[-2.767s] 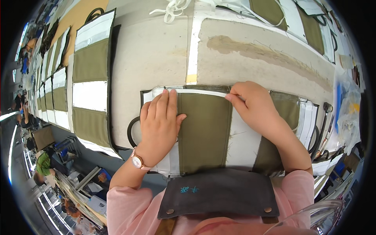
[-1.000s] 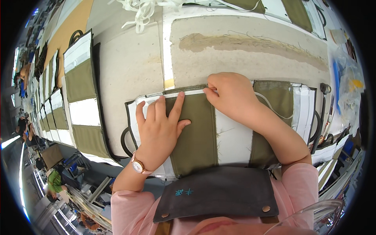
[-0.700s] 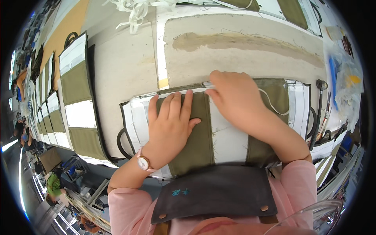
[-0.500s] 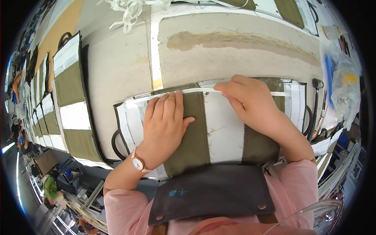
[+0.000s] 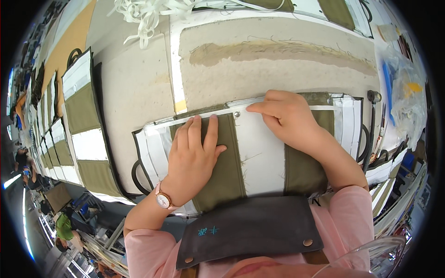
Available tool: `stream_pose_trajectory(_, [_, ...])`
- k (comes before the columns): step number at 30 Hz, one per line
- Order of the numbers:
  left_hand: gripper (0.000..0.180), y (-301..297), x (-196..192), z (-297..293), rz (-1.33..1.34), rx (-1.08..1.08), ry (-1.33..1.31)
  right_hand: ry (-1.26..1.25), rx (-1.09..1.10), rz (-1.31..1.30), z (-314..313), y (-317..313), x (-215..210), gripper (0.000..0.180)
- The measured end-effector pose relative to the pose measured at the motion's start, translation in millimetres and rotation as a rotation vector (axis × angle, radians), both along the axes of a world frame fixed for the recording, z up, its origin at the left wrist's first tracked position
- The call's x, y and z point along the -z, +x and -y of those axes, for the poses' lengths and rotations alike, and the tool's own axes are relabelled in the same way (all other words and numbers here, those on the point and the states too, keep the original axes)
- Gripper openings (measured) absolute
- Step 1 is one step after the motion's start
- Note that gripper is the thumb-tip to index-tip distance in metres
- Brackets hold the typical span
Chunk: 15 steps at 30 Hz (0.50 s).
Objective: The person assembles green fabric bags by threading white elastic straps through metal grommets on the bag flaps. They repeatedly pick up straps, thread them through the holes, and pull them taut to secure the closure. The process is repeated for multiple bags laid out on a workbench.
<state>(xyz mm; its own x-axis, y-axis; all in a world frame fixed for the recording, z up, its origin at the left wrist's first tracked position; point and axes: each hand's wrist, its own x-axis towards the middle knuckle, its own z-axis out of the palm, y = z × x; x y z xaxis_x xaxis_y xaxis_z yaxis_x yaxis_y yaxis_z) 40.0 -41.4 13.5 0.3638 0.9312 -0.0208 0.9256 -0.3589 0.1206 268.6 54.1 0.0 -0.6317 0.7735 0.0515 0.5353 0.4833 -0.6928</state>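
Observation:
A bag panel (image 5: 262, 153) with olive-green and white stripes lies before me, black handle loops at its sides. Along its far edge runs a narrow white tape (image 5: 223, 111). My left hand (image 5: 192, 148) rests flat on the panel, fingers spread a little, tips at the tape. Further right, my right hand (image 5: 289, 116) is closed at the same edge. Its forefinger points left along the tape, and the other fingers are curled. The hand hides the tape beneath it and part of the panel's edge. A small metal snap (image 5: 237, 114) shows between my hands.
A heap of white tape (image 5: 143, 18) lies at the far left of the table (image 5: 130, 92). Another striped panel (image 5: 85, 111) stands to the left, with more behind it. Clear plastic bags (image 5: 408, 106) and a dark rod with a round end (image 5: 372, 104) are at the right.
My right forefinger has shifted slightly left along the tape and straightened. My left hand stays on the panel, its fingers a little further apart. The view has shifted slightly.

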Motion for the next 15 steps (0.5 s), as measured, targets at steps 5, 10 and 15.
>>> stream_pose_trajectory(5, [0.061, 3, -4, -4, -0.039, 0.038, 0.004, -0.033, 0.030, 0.010, 0, -1, -1, 0.020])
stream_pose_trajectory(10, [0.065, 7, -8, -8, -0.096, 0.027, -0.017, 0.034, 0.045, -0.052, 2, -3, 5, 0.024])
stream_pose_trajectory(15, [0.066, 7, -9, -11, -0.126, 0.040, -0.002, 0.006, 0.048, -0.080, 1, -1, 6, 0.023])
